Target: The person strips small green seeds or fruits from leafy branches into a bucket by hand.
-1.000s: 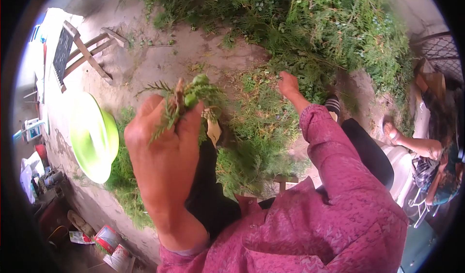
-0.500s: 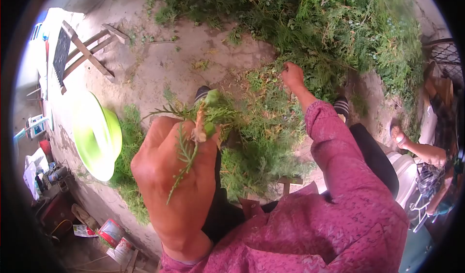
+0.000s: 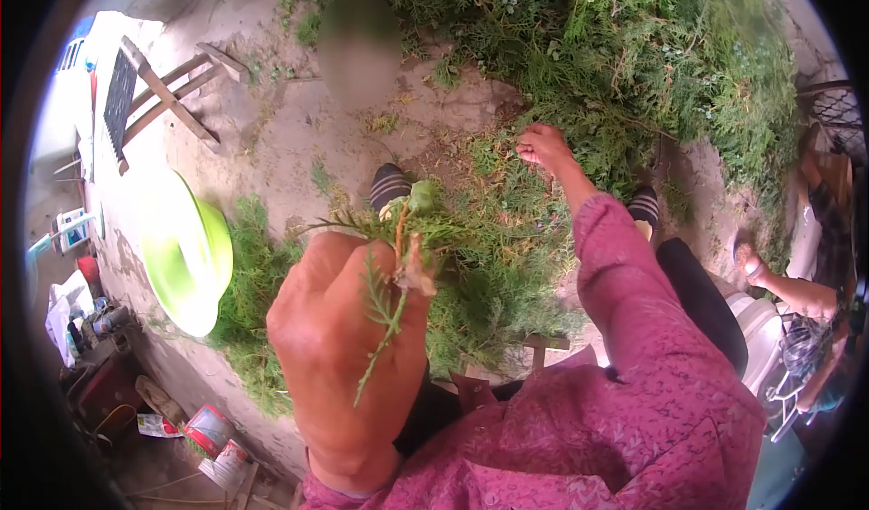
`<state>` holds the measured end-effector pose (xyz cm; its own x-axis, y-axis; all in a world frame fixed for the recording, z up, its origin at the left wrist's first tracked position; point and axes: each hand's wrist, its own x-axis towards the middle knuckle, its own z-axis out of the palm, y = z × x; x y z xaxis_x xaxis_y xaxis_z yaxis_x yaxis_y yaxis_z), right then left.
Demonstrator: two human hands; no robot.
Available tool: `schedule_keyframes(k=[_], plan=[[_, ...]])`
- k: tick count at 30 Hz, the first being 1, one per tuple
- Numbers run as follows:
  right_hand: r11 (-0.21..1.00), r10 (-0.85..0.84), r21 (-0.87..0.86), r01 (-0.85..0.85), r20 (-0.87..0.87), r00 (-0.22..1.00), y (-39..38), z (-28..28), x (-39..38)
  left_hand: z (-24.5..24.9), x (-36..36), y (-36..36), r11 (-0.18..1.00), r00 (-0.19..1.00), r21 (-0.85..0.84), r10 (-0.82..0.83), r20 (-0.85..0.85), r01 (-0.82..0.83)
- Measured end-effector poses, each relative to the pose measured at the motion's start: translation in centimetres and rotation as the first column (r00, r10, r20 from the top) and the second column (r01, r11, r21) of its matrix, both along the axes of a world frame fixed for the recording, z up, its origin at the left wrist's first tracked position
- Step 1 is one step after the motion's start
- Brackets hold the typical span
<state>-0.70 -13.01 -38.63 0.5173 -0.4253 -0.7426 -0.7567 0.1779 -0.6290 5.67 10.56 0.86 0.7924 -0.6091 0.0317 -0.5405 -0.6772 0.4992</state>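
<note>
My left hand (image 3: 348,347) is raised close to the camera, closed around a bunch of evergreen sprigs (image 3: 385,315). Scale-like green leaves, a brown cut stem end and a round green cone (image 3: 422,195) stick out above the fingers. Farther off, my right hand (image 3: 545,145) reaches down to the near edge of a large heap of evergreen branches (image 3: 652,66). Its fingers are drawn together; whether something small is between them I cannot make out. Loose clippings (image 3: 507,229) cover the ground between my striped shoes.
A lime-green basin (image 3: 186,252) stands at left beside more greenery (image 3: 249,302). Beyond it, a wooden-legged frame (image 3: 163,98) lies on the concrete. Buckets (image 3: 208,428) sit at lower left. Another person's bent leg (image 3: 792,291) and a white stool (image 3: 756,333) are at right.
My left hand has shifted a little to the right with the sprigs. My right hand has moved slightly left and lower by the heap. A blurred oval patch now shows at the top.
</note>
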Motion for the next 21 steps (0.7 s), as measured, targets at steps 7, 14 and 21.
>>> schedule_keyframes(k=[7, 14, 21], plan=[[0.86, -0.4, 0.391, 0.327, 0.12, 0.909, -0.1, -0.3, -0.7, 0.0, -0.8, -0.3, 1.0, 1.0, 0.003, -0.025, -0.009, 0.025], [0.731, 0.13, -0.6, -0.326, -0.346, 0.929, 1.8, -1.1, 3.7, -0.2, -0.6, -0.8, 0.998, 0.997, -0.021, -0.068, -0.026, 0.067], [0.971, -0.186, 0.171, 0.168, 0.095, 0.978, 1.0, -0.8, 0.2, -0.4, -0.4, -0.6, 0.997, 0.997, 0.008, -0.074, -0.015, 0.074]])
